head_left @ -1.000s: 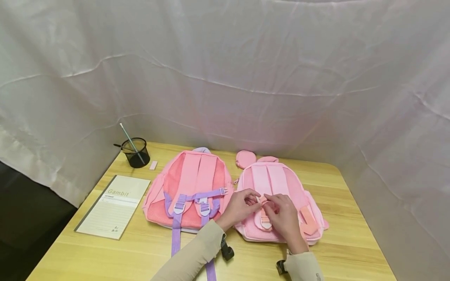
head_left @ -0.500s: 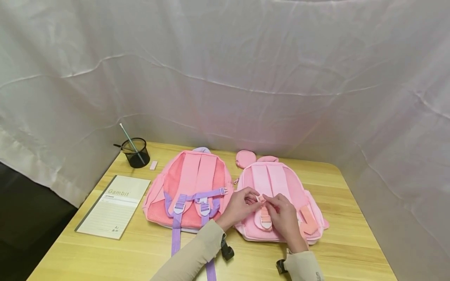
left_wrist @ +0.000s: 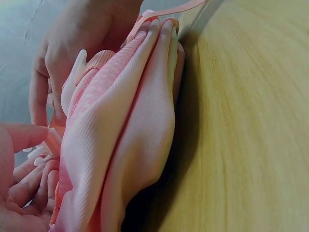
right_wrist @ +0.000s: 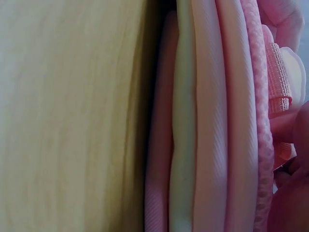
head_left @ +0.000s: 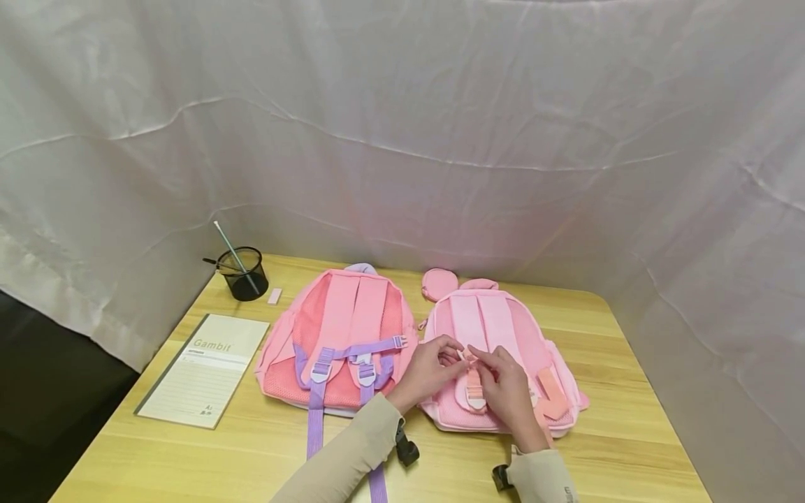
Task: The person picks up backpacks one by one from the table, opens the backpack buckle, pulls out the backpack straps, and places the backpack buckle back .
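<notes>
A light pink backpack (head_left: 528, 328) lies with its shoulder straps facing up, both hands over its middle. My left hand (head_left: 432, 372) pinches a small white plastic buckle (left_wrist: 37, 154) between thumb and fingers. Opposite it, my right hand (head_left: 511, 391) pinches the orange strap (left_wrist: 55, 140) that runs at this buckle; the fingertips of the two hands nearly meet. Just below them, orange webbing (head_left: 474, 383) passes through a white adjuster (head_left: 476, 403). Another orange strap (head_left: 552, 395) lies folded on the backpack's right side. Fingers partly hide the buckle in the head view.
Left of the hands lies a coral pink backpack (head_left: 339, 300) with purple straps (head_left: 316, 426) trailing toward the front edge. A notebook (head_left: 201, 370), a pink eraser (head_left: 274, 296) and a black mesh pen cup (head_left: 247, 283) are farther left on the wooden table (head_left: 622, 391). Grey curtains enclose the back.
The right fingers have shifted slightly at the buckle, drawing a little closer to the left fingertips. Both arms and the backpacks stay almost in place.
</notes>
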Demonstrator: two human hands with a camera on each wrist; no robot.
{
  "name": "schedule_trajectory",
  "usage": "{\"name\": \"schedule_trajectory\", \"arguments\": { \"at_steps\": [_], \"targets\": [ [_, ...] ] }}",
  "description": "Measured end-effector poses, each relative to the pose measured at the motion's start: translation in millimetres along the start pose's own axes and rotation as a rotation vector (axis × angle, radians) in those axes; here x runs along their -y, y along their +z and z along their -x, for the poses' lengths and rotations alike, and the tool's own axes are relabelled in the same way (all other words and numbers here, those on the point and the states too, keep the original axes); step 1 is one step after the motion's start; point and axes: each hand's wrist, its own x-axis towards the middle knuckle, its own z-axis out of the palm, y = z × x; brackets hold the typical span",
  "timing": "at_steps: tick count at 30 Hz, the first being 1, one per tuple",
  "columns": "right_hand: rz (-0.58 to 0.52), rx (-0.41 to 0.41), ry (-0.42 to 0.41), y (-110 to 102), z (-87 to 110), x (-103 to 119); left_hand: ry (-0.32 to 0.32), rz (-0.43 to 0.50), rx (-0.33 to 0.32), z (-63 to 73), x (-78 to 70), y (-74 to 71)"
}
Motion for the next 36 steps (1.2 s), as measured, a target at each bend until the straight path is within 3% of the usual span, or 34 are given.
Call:
{"name": "schedule_trajectory", "arguments": {
  "at_steps": [9,18,22,29,36],
  "targets": [
    [-0.075,-0.010,-0.022,-2.6,-2.0,-2.0,0.011,0.005,-0.011,0.6,0.4,-0.7],
    [-0.169,0.080,0.169,-7.0,-4.2,-1.3,0.038,-0.016,0.005,0.4,2.1,-0.8],
    [-0.178,0.085,0.208,-7.4,-4.3,0.3,0.048,-0.012,-0.001,0.6,1.7,-0.6],
    [-0.196,0.045,0.142,-5.1,-5.9,0.3,0.047,-0.023,-0.004,-0.6,2.1,-0.6],
    [-0.117,-0.010,0.071,-2.2,-7.5,2.7,0.033,-0.023,-0.004,0.0,3.4,0.5]
  ]
}}
